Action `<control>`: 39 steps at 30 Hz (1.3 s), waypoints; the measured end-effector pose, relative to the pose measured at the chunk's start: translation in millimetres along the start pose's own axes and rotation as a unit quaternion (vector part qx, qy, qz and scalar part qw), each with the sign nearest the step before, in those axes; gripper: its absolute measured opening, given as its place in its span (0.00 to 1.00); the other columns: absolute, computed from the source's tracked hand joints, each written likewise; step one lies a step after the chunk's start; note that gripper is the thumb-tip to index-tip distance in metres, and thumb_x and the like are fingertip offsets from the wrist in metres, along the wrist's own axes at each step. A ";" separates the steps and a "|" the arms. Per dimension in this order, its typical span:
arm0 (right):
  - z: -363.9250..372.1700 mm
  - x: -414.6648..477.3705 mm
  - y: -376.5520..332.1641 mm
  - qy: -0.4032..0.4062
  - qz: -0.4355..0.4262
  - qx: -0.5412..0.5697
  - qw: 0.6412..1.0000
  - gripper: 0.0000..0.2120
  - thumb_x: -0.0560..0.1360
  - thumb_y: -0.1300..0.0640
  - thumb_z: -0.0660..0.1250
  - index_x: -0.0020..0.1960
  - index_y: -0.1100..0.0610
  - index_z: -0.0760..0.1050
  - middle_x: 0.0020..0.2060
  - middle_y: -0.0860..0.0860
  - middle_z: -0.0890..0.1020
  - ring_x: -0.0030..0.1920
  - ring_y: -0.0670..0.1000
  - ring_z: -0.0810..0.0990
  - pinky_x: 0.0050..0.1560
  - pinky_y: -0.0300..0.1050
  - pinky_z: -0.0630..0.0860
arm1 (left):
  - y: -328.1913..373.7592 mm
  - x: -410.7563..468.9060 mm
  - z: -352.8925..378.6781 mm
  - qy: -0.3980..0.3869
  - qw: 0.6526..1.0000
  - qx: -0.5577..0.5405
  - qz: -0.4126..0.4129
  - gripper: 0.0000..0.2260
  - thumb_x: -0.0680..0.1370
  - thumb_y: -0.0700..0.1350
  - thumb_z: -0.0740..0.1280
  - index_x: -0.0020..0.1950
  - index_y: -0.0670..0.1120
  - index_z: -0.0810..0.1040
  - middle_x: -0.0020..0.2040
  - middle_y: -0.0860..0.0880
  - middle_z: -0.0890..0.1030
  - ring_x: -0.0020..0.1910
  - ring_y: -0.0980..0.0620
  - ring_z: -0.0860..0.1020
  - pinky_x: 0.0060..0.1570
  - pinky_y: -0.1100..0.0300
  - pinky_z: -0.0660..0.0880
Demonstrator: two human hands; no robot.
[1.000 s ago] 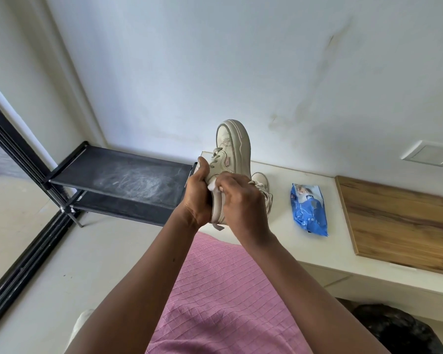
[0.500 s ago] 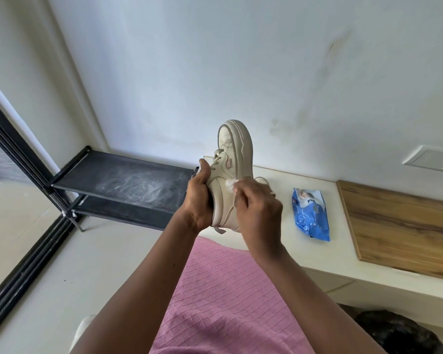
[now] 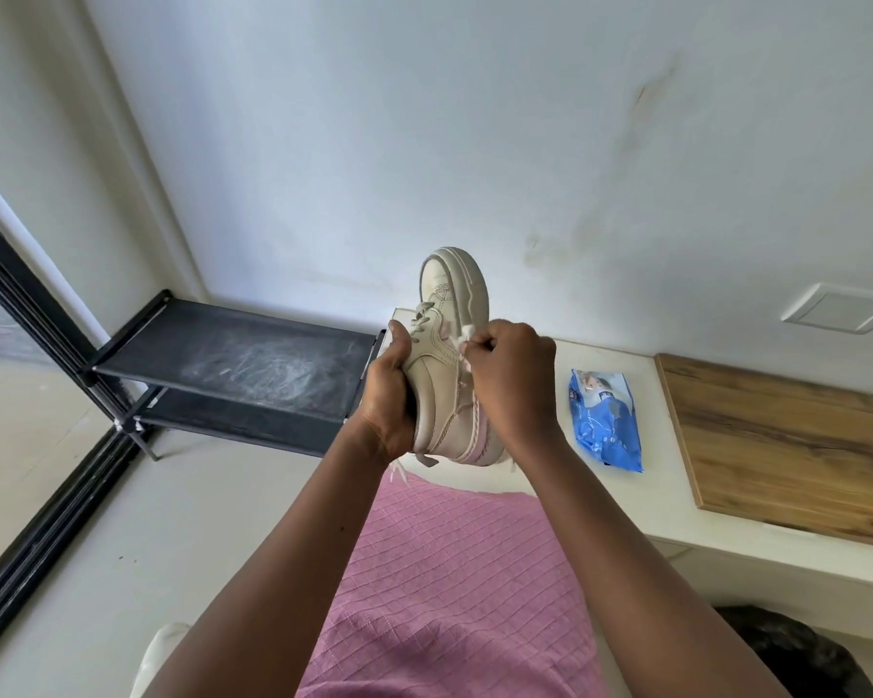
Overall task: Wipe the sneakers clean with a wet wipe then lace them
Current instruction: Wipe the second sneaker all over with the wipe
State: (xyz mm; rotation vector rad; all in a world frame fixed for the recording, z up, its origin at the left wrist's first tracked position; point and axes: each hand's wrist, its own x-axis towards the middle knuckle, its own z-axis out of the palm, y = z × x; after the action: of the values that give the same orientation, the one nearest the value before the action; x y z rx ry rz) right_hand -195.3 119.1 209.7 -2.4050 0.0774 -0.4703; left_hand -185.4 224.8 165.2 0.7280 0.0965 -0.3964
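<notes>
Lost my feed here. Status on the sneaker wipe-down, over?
Left hand grips the sneaker, toe up. Right hand pinches the wet wipe against its side. Nothing in the way; wipes pack lies apart.

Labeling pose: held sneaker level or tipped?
Tipped on end: the sneaker stands toe up, heel down, in the left hand; the right hand pinches a wipe at its side.

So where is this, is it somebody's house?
Probably a home, maybe near the entrance: a low black shoe rack stands by the wall, a sneaker is being wiped, and a blue pack of wipes lies on a white ledge.
</notes>
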 end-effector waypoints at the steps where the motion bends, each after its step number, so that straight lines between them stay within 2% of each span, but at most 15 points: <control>1: -2.0 -5.3 0.4 -0.020 0.002 -0.003 1.000 0.06 0.74 0.62 0.66 0.42 0.61 0.80 0.43 0.56 0.84 0.46 0.62 0.78 0.37 0.36 0.59 | 0.6 0.7 -1.5 0.006 1.000 0.000 0.004 0.30 0.79 0.63 0.48 0.61 0.41 0.76 0.57 0.38 0.80 0.55 0.41 0.79 0.57 0.46 0.74; 3: -7.0 -15.0 0.9 -0.058 -0.001 -0.019 0.998 0.06 0.74 0.61 0.67 0.40 0.62 0.81 0.46 0.55 0.84 0.48 0.60 0.79 0.38 0.37 0.61 | 0.3 2.6 -3.0 0.014 1.000 0.007 0.011 0.30 0.79 0.63 0.48 0.61 0.41 0.76 0.56 0.38 0.80 0.54 0.41 0.80 0.55 0.47 0.75; 7: -9.3 -28.6 -1.6 -0.099 -0.012 -0.033 0.994 0.08 0.74 0.61 0.68 0.39 0.65 0.81 0.48 0.55 0.84 0.49 0.59 0.80 0.49 0.42 0.72 | 0.5 3.8 -6.0 0.034 0.999 0.016 0.013 0.30 0.79 0.63 0.48 0.59 0.41 0.77 0.53 0.39 0.82 0.51 0.42 0.81 0.49 0.50 0.77; 10: -3.1 -32.4 -0.2 -0.097 -0.007 -0.026 0.995 0.06 0.73 0.62 0.69 0.39 0.63 0.80 0.46 0.56 0.84 0.49 0.60 0.81 0.48 0.48 0.78 | 1.2 4.4 -9.0 0.050 0.999 0.015 0.013 0.30 0.79 0.64 0.49 0.61 0.41 0.76 0.55 0.38 0.81 0.52 0.41 0.81 0.50 0.49 0.77; 13: 0.6 -29.5 -0.7 -0.059 -0.001 -0.009 0.998 0.05 0.73 0.60 0.69 0.42 0.62 0.81 0.47 0.55 0.84 0.47 0.58 0.81 0.45 0.39 0.74 | 3.7 2.8 -7.8 0.042 0.999 0.024 0.014 0.30 0.79 0.63 0.48 0.61 0.41 0.76 0.54 0.39 0.82 0.52 0.42 0.81 0.48 0.51 0.78; 17: 3.0 -11.9 -7.0 -0.005 -0.019 -0.018 1.000 0.07 0.76 0.59 0.66 0.44 0.61 0.80 0.40 0.61 0.83 0.39 0.64 0.77 0.38 0.47 0.73 | 8.1 -1.7 -2.5 0.020 0.999 0.035 0.015 0.29 0.80 0.62 0.48 0.61 0.42 0.76 0.54 0.40 0.82 0.53 0.43 0.81 0.51 0.50 0.78; 19: 1.9 3.9 -9.3 0.013 -0.025 -0.016 0.999 0.07 0.76 0.60 0.65 0.47 0.61 0.81 0.42 0.61 0.83 0.41 0.64 0.78 0.42 0.48 0.75 | 7.9 -3.9 -0.5 0.008 0.999 0.033 0.008 0.30 0.79 0.63 0.48 0.64 0.42 0.74 0.58 0.39 0.80 0.57 0.41 0.79 0.57 0.47 0.75; 21: -0.3 18.0 -12.5 0.023 -0.028 -0.016 0.999 0.08 0.76 0.61 0.64 0.51 0.60 0.81 0.46 0.60 0.84 0.47 0.63 0.79 0.48 0.50 0.75 | 7.0 -6.2 2.2 -0.001 0.999 0.035 0.002 0.30 0.79 0.63 0.48 0.63 0.42 0.75 0.57 0.39 0.80 0.55 0.41 0.79 0.58 0.46 0.74; 24: -4.5 23.2 -19.0 0.012 -0.030 -0.025 0.999 0.11 0.77 0.63 0.62 0.53 0.61 0.81 0.49 0.59 0.83 0.51 0.62 0.78 0.52 0.46 0.68 | 5.6 -7.7 4.9 -0.015 0.999 0.033 0.006 0.29 0.80 0.62 0.48 0.62 0.42 0.75 0.54 0.40 0.82 0.52 0.43 0.81 0.54 0.48 0.77; 28: -8.6 5.5 -22.6 -0.040 -0.037 -0.017 0.998 0.11 0.76 0.65 0.60 0.47 0.63 0.82 0.44 0.63 0.82 0.49 0.65 0.77 0.50 0.52 0.74 | 7.5 -6.4 0.8 -0.014 1.000 0.019 0.013 0.29 0.80 0.63 0.47 0.62 0.43 0.75 0.55 0.40 0.81 0.53 0.43 0.80 0.54 0.48 0.77; 32: -0.6 -18.7 -17.4 -0.071 -0.023 -0.049 0.996 0.12 0.74 0.65 0.61 0.51 0.59 0.82 0.46 0.61 0.83 0.50 0.62 0.78 0.49 0.49 0.75 | 9.8 -3.4 -5.5 -0.008 1.000 -0.003 0.020 0.32 0.79 0.64 0.47 0.62 0.41 0.74 0.54 0.39 0.81 0.52 0.42 0.81 0.51 0.50 0.79; 34: 3.0 -32.4 -18.9 -0.063 -0.062 -0.073 0.993 0.12 0.72 0.68 0.60 0.48 0.62 0.82 0.43 0.61 0.83 0.46 0.63 0.78 0.43 0.50 0.76 | 9.9 -1.0 -6.4 0.002 1.000 -0.015 0.024 0.32 0.78 0.65 0.47 0.61 0.40 0.75 0.53 0.38 0.81 0.50 0.42 0.81 0.49 0.50 0.80; 36: 10.2 -45.3 -17.7 -0.048 -0.144 -0.078 0.985 0.10 0.66 0.71 0.62 0.40 0.65 0.81 0.36 0.60 0.81 0.37 0.62 0.79 0.37 0.50 0.77 | 12.0 0.3 -5.2 0.004 0.999 -0.032 0.026 0.33 0.78 0.65 0.47 0.60 0.40 0.76 0.52 0.38 0.81 0.49 0.42 0.82 0.49 0.50 0.80; 37: 14.3 -52.1 -16.0 -0.037 -0.183 -0.094 0.978 0.07 0.63 0.72 0.64 0.37 0.64 0.79 0.33 0.58 0.80 0.35 0.60 0.78 0.36 0.49 0.78 | 13.3 0.7 -4.7 0.005 0.999 -0.035 0.026 0.34 0.78 0.66 0.46 0.58 0.40 0.77 0.51 0.39 0.82 0.49 0.43 0.82 0.48 0.51 0.80; 39: 21.3 -60.4 -10.4 -0.020 -0.255 -0.130 0.958 0.08 0.62 0.71 0.70 0.37 0.61 0.77 0.34 0.55 0.78 0.35 0.56 0.77 0.43 0.48 0.75 | 15.6 0.7 -4.2 0.002 0.999 -0.039 0.022 0.36 0.78 0.66 0.46 0.52 0.40 0.82 0.48 0.40 0.83 0.46 0.44 0.83 0.46 0.54 0.81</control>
State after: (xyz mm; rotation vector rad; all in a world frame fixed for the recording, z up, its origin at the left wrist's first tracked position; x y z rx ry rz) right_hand -244.8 150.8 182.3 -2.6870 -0.5444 -0.6764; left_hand -178.5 238.0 171.7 0.6523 0.0996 -0.3466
